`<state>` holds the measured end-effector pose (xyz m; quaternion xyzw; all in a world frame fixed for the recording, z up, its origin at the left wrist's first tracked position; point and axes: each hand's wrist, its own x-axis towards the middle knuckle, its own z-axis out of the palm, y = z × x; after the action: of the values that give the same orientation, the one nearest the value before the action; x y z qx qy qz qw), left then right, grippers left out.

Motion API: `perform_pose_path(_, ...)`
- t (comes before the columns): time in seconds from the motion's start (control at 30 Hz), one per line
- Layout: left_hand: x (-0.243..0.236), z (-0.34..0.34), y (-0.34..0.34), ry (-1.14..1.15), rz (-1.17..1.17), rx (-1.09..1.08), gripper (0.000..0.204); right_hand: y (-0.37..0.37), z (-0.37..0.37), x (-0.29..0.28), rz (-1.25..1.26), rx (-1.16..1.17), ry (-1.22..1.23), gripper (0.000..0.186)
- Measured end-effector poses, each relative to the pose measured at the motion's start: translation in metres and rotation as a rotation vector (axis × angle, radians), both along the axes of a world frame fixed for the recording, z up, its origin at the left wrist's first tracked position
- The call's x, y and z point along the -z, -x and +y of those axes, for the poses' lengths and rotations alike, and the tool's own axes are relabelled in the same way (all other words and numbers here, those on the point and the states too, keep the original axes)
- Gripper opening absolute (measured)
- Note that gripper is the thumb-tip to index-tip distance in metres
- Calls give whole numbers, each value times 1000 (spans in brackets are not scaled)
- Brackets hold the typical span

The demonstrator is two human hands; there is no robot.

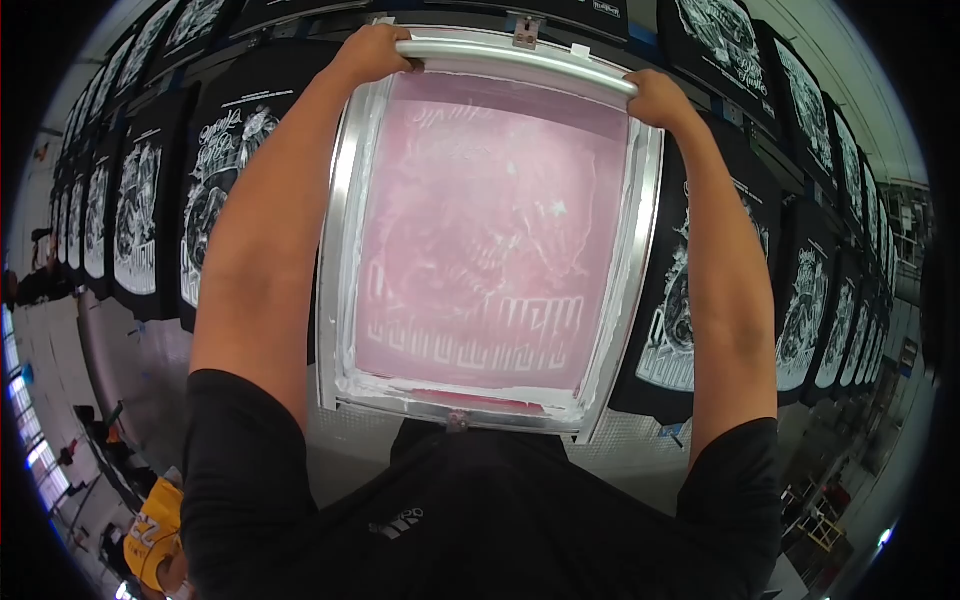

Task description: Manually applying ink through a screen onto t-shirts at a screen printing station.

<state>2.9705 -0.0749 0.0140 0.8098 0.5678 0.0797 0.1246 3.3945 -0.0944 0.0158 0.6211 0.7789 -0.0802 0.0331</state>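
Note:
A screen-printing squeegee point(520, 57) with a long silvery handle lies across the far end of a screen frame. My left hand point(378, 54) is wrapped round its left end, and my right hand point(660, 99) grips its right end. Both arms are stretched out forward. Under the squeegee is the metal screen frame point(640, 250), directly in front of my body. Its pink mesh point(470, 220) carries a pale stencil design with drip-like shapes along the near edge. White ink or tape streaks the inner border. The squeegee's blade edge is hard to make out.
Black shirts with white prints point(140, 210) hang in a row to the left, and more printed shirts point(805, 310) line the right. A metal clamp point(526, 32) stands at the frame's far edge. Another person in a yellow top point(155, 530) is at the lower left.

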Motion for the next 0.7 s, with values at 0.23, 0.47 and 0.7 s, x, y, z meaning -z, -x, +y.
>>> perform_pose_path(0.23, -29, -139, 11, -400, -412, -70, 55, 11, 38, -47, 198, -36, 171, 51)
perform_pose_path(0.47, 22, -503, -10, 1285, -411, -91, 39, 1, 65, -8, 83, -91, 163, 50)
perform_pose_path(0.7, 91, -591, -33, 1241, -888, -389, 40, 84, 50, -5, 169, -219, 2, 49)
